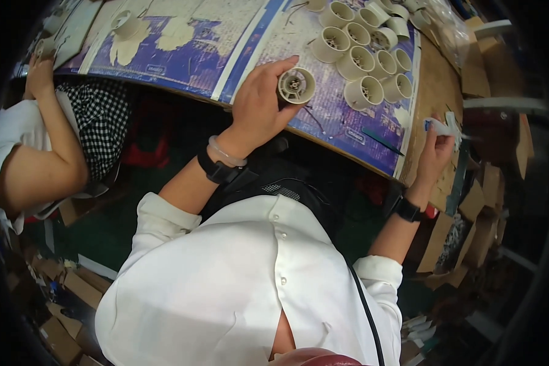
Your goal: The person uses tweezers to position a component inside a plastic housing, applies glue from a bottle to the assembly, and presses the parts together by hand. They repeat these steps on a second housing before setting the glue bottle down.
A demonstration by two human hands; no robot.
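My left hand (257, 104) is wrapped round a cream plastic cup-shaped housing (306, 93) just above the table's near edge. The housing's open end faces up, showing ribs and a round centre part inside. Out to the right, my right hand (434, 157) pinches a thin white piece with a small blue patch (446, 129) by the table's right edge. That piece is slightly blurred, so I cannot tell its exact kind. Beyond my left hand stands a group of similar cream housings (355, 63), several with small metal-looking parts inside.
A thin dark green stick-like tool (381, 141) lies near the front edge of the blue-covered table (195, 67). At the left sits a co-worker (46, 146) with a hand at the table. One more housing (125, 25) stands far left. Cardboard boxes (436, 244) crowd the right side.
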